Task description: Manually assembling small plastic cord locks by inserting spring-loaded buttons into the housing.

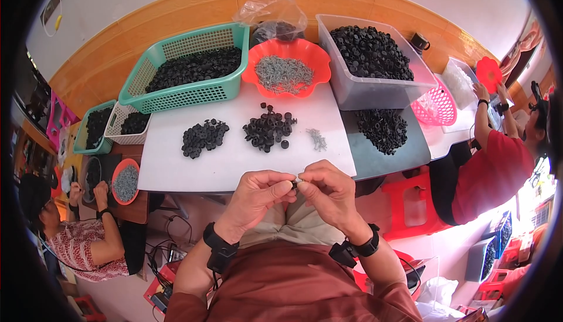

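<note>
In front of my lap, past the front edge of the white tabletop (176,167), both hands meet fingertip to fingertip. My left hand (253,196) is closed, pinching a small black plastic part (294,185) between thumb and forefinger. Closed against it, my right hand (329,196) pinches at the same spot, where a small light-grey piece (298,179) shows between the fingertips; its shape is mostly hidden. Nearest on the tabletop is a little heap of grey screws (316,140). Two piles of black plastic parts lie left of it, one of flat pieces (203,138) and one of chunkier knobs (268,130).
Behind the piles stand a green basket (193,96) of black parts, a red bowl (258,84) of screws and a clear tub (375,90) of black parts. More black pieces (382,131) lie on the right. Co-workers sit left (88,240) and right (487,172).
</note>
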`<state>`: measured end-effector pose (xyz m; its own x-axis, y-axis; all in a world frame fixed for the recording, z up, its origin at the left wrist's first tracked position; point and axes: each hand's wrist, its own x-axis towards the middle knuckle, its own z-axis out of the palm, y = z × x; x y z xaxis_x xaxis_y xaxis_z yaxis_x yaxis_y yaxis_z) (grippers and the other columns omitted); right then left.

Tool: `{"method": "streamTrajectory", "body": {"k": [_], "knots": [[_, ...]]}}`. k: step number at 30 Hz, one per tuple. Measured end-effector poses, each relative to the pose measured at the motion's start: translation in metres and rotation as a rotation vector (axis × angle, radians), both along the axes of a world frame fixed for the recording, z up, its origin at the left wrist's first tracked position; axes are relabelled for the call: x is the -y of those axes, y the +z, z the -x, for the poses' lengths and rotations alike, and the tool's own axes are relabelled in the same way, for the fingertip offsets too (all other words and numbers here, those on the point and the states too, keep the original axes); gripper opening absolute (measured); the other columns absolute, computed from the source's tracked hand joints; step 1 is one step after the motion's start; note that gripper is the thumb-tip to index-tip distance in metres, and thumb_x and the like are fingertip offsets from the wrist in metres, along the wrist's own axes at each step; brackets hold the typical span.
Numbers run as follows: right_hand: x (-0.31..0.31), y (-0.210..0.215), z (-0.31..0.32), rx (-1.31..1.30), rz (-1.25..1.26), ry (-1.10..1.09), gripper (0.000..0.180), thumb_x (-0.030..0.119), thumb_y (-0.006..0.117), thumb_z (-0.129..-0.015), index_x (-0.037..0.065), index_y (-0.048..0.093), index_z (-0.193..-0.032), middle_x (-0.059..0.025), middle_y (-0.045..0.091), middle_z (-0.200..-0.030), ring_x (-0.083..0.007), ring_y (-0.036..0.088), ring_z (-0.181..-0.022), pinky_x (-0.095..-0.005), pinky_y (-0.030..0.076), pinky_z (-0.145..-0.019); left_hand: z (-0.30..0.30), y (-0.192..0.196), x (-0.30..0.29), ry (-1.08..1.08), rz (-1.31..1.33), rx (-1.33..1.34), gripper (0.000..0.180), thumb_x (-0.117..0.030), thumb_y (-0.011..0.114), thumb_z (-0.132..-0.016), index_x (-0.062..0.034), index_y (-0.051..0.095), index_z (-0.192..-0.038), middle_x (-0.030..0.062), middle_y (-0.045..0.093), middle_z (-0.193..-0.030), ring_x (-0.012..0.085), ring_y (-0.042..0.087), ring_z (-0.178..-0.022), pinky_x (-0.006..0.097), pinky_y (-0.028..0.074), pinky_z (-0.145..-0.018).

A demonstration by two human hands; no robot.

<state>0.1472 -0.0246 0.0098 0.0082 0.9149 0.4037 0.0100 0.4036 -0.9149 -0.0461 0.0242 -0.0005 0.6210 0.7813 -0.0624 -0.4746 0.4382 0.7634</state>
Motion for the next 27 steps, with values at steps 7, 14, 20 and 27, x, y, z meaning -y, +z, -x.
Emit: {"method": "streamTrajectory", "body": {"k": [7,14,20,27], "knots": [[0.003,-0.002,-0.004,0.118,-0.03,-0.049,0.011,-0.002,0.07,-0.093,0.0,0.071,-0.104,-0.0078,0.064,-0.101,-0.0085,0.065,-0.075,-0.0204,0.055,-0.055,-0.001,-0.002,0.0,0.0,0.018,-0.011,0.02,-0.007,0.069,-0.097,0.0013,0.071,-0.114,0.0138,0.074,-0.105,0.0211,0.072,-0.09,0.033,0.061,-0.084],[0.006,0.006,-0.006,0.194,-0.109,-0.087,0.012,-0.002,0.073,-0.09,0.001,0.072,-0.102,-0.0068,0.066,-0.094,-0.0083,0.063,-0.071,-0.0226,0.05,-0.056,-0.002,-0.003,0.001,-0.015,0.0,-0.038,0.02,-0.008,0.069,-0.097,0.0015,0.071,-0.115,0.0123,0.073,-0.103,0.0189,0.072,-0.089,0.032,0.061,-0.084],[0.007,0.009,-0.008,0.365,-0.189,-0.111,0.017,-0.003,0.073,-0.088,0.001,0.073,-0.104,-0.0086,0.067,-0.094,-0.0149,0.065,-0.072,-0.0273,0.051,-0.059,-0.006,0.0,0.005,0.015,-0.033,-0.106,0.016,-0.007,0.07,-0.096,0.0016,0.071,-0.11,0.0117,0.074,-0.099,0.0182,0.072,-0.087,0.031,0.061,-0.082],[0.009,0.008,-0.01,0.538,-0.269,-0.172,0.023,0.004,0.073,-0.088,0.002,0.07,-0.111,-0.0113,0.066,-0.1,-0.0264,0.067,-0.066,-0.0341,0.054,-0.056,-0.01,0.003,0.011,0.054,-0.011,-0.121,0.013,-0.009,0.069,-0.098,0.0008,0.068,-0.107,0.0084,0.072,-0.097,0.0156,0.071,-0.086,0.028,0.06,-0.081]]}}
